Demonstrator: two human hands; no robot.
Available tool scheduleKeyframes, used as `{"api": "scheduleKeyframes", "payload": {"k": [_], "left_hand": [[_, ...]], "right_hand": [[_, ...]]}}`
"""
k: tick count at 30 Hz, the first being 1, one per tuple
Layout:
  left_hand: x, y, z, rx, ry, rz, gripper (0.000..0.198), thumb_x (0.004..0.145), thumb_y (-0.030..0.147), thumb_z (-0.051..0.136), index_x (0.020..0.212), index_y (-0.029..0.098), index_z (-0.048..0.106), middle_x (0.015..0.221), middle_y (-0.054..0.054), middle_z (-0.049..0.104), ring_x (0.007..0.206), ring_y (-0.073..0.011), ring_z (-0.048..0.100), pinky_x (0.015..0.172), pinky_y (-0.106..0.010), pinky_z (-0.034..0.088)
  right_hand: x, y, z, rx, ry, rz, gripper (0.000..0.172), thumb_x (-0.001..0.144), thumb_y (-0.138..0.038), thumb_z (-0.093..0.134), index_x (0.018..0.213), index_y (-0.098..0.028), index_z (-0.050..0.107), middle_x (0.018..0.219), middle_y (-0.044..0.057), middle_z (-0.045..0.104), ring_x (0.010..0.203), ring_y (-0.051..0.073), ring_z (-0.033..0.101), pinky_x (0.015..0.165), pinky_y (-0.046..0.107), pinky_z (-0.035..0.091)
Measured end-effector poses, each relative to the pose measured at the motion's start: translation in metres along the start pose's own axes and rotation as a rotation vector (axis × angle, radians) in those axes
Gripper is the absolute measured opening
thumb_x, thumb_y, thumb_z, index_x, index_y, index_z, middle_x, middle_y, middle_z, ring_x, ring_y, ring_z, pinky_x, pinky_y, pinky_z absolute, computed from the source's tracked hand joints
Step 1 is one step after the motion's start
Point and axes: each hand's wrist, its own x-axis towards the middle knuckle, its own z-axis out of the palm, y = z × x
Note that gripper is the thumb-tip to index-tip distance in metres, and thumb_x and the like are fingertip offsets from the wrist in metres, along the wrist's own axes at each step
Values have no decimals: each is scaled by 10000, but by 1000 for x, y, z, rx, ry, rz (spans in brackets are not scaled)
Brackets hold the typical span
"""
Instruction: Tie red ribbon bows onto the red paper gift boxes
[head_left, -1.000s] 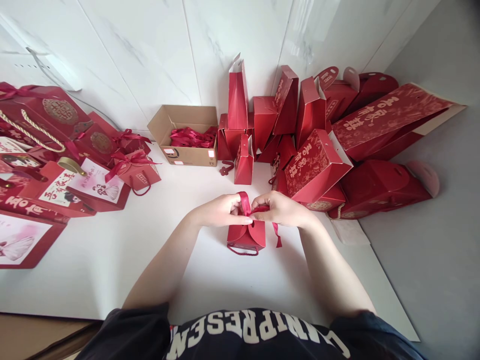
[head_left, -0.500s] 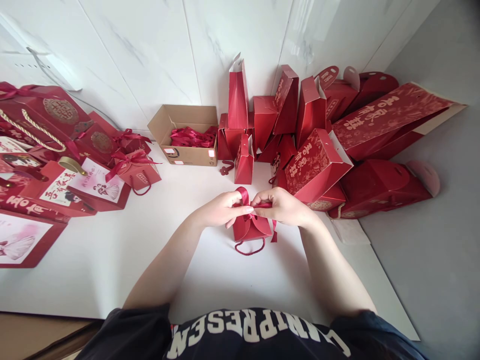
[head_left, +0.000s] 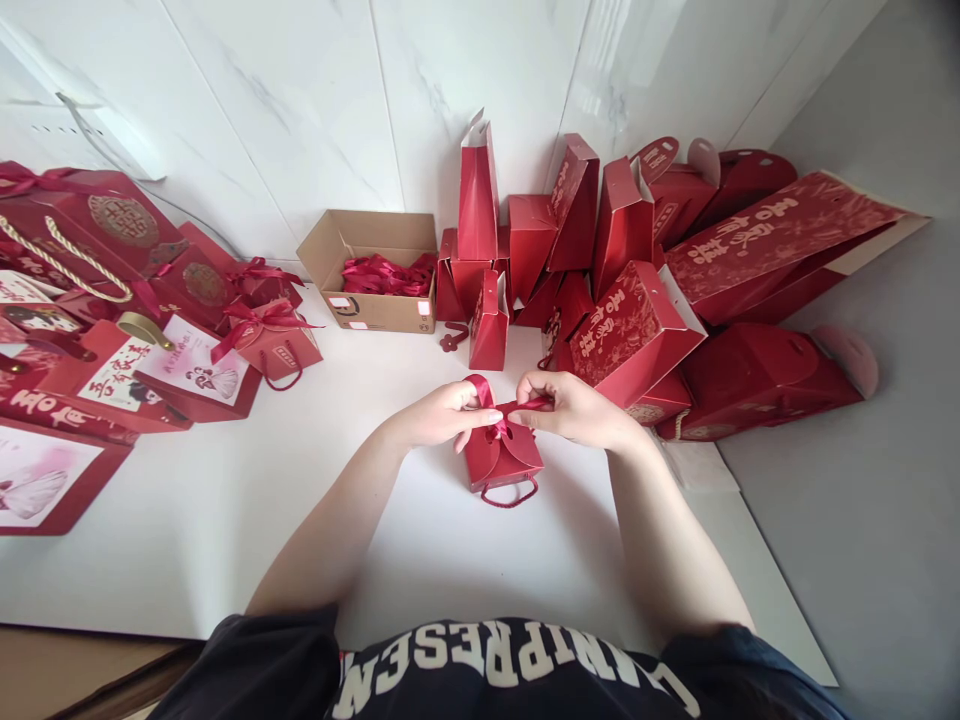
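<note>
A small red gift box (head_left: 504, 462) with a cord handle (head_left: 511, 497) at its near side stands on the white table before me. Red ribbon (head_left: 481, 388) runs through the top of the box and forms a loop there. My left hand (head_left: 448, 412) pinches the looped part between thumb and fingers, over the box's left edge. On the other side, my right hand (head_left: 568, 405) is closed on another stretch of the same ribbon, pulled out to the right. The fingers partly hide the lid and the knot area.
A cardboard box (head_left: 386, 312) full of red ribbons stands against the wall. Several red gift boxes (head_left: 477, 200) crowd the back and right, near a grey wall (head_left: 862, 540). Finished-looking boxes with bows (head_left: 281, 340) fill the left. A small red flower-shaped tag (head_left: 453, 338) lies behind my hands.
My right hand has moved slightly right, drawing the ribbon away from my left hand. The gift box has turned a little, its cord handle shifting right.
</note>
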Motion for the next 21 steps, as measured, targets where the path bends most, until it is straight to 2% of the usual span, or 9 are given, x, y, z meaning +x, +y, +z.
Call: {"api": "scheduleKeyframes", "payload": {"k": [2, 5, 9, 12, 16, 18, 21], "left_hand": [[0, 0, 0, 3, 9, -1, 269, 907, 425, 561, 840, 169, 511, 747, 6, 666, 441, -61, 494, 614, -284, 406], [0, 0, 0, 2, 22, -23, 269, 901, 426, 570, 840, 170, 517, 676, 14, 638, 496, -90, 551, 608, -278, 421], [2, -2, 1, -24, 47, -31, 262, 891, 411, 589, 847, 162, 518, 814, -38, 675, 632, -123, 631, 512, -232, 413], [2, -3, 1, -69, 69, -16, 246, 894, 388, 596, 858, 157, 521, 811, -40, 657, 735, -145, 649, 562, -242, 493], [0, 0, 0, -67, 121, -26, 314, 883, 447, 613, 855, 149, 518, 763, -30, 636, 705, -142, 649, 584, -257, 528], [-1, 0, -2, -75, 158, -30, 355, 865, 488, 626, 849, 152, 510, 740, -18, 628, 688, -143, 654, 575, -258, 535], [-3, -1, -6, -101, 176, -37, 379, 851, 513, 633, 844, 161, 492, 736, -8, 634, 709, -157, 679, 598, -272, 561]], "right_hand": [[-3, -3, -3, -49, 31, -7, 229, 843, -363, 635, 767, -203, 490, 696, -29, 477, 584, 103, 421, 538, 241, 352], [-6, -8, -6, -169, 101, -83, 213, 846, -350, 637, 773, -205, 500, 766, -3, 503, 634, 121, 441, 574, 258, 371], [-11, -19, -5, -294, 98, -248, 174, 832, -270, 679, 769, -199, 533, 805, 21, 551, 733, 154, 487, 645, 272, 397], [-16, -28, 1, -424, 79, -337, 154, 837, -187, 677, 769, -198, 540, 777, 19, 587, 751, 166, 493, 709, 292, 398], [-19, -36, 16, -592, 88, -408, 124, 866, -122, 616, 795, -192, 542, 748, 18, 608, 743, 173, 516, 817, 345, 371], [-19, -36, 24, -657, 76, -435, 126, 879, -95, 566, 801, -190, 537, 757, 26, 605, 750, 176, 511, 804, 337, 366], [-19, -35, 32, -761, 40, -438, 174, 900, -78, 491, 773, -196, 509, 750, 35, 573, 728, 176, 475, 689, 297, 349]]}}
